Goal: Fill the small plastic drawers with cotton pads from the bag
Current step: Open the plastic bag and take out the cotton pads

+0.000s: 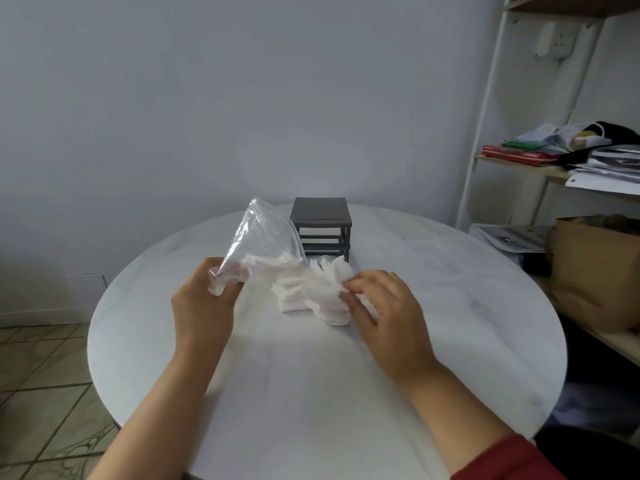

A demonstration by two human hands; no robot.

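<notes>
A clear plastic bag [261,237] hangs tilted above the round white table [311,375], with some cotton pads still inside near its mouth. My left hand [202,303] pinches the bag's lower corner. A loose heap of white cotton pads [311,292] lies on the table just right of the bag. My right hand [382,306] rests on the heap's right side, its fingers curled into the pads. Behind the heap stands the small grey drawer unit [323,225]; its front slots look dark and I cannot tell whether drawers sit in them.
A white shelf rack [485,133] with papers, a red folder and bags stands to the right. A brown paper bag [595,271] sits low beside the table. Tiled floor shows at the lower left.
</notes>
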